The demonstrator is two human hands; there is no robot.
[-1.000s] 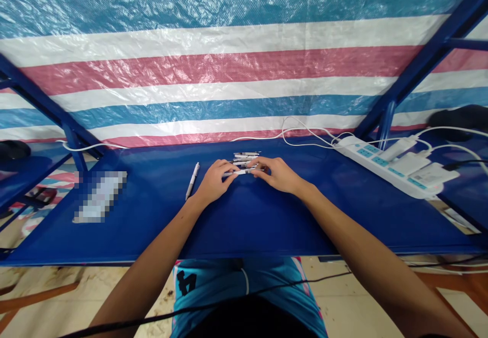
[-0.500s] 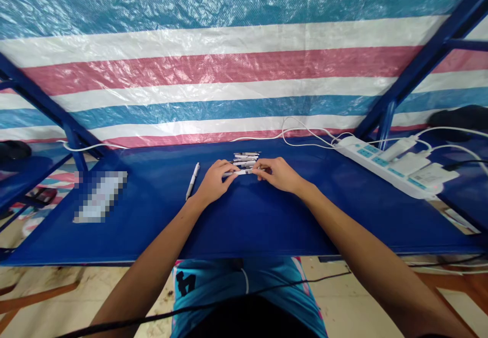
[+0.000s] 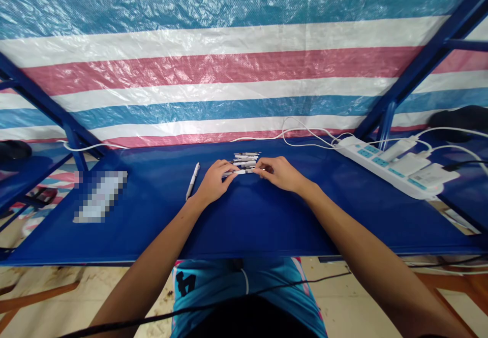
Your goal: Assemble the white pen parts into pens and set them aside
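My left hand [image 3: 214,181] and my right hand [image 3: 279,174] meet over the blue tabletop [image 3: 244,226], holding a white pen [image 3: 239,172] level between them by its two ends. Just beyond the fingertips lies a small stack of several white pens [image 3: 245,161], partly hidden behind my left hand. To the left of that hand, a single white pen with a dark tip [image 3: 192,181] rests on the table at a slant, not touching my hand.
A white power strip [image 3: 385,167] with white chargers and loose cables lies at the right of the table. A pixelated flat object [image 3: 101,196] sits at the left. A striped plastic tarpaulin [image 3: 229,68] and blue metal struts [image 3: 423,68] rise behind the table.
My right hand has shifted slightly to the right along the white pen. My left hand and the stack of pens look unmoved.
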